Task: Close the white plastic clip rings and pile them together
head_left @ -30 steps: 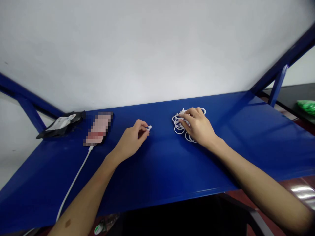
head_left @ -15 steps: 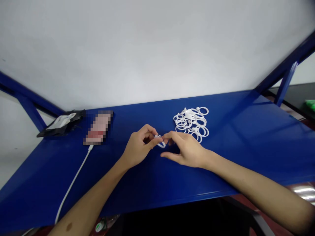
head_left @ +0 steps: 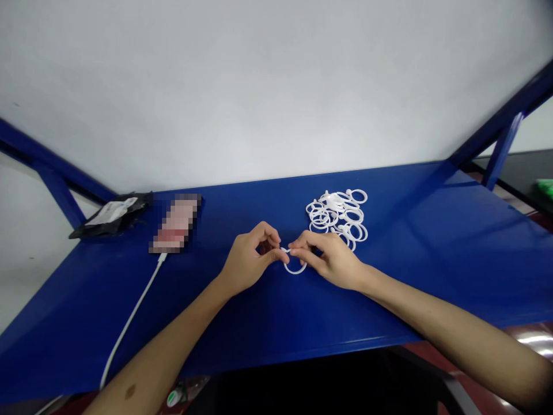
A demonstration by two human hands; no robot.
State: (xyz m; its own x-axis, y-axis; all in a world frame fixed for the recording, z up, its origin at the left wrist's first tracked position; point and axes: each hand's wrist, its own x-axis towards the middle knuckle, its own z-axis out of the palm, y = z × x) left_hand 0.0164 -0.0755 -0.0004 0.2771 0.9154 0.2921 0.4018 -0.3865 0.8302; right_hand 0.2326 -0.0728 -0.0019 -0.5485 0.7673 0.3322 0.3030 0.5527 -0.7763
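My left hand [head_left: 248, 262] and my right hand [head_left: 330, 259] meet over the middle of the blue table [head_left: 432, 253]. Both pinch one white plastic ring [head_left: 295, 266] between thumb and fingers, the ring hanging just below the fingertips. The left fingers also seem to hold a small white piece at the ring's top, too small to make out. A pile of several more white rings [head_left: 339, 213] lies just behind my right hand.
A phone [head_left: 175, 223] lies at the left with a white cable [head_left: 129, 317] running to the near edge. A black packet with a white label [head_left: 110, 214] sits at the far left. Blue frame struts rise at both sides before a white wall.
My right hand left the ring pile with one ring and came to my left hand. Both hands now pinch that ring, which has turned to hang open below the fingertips.
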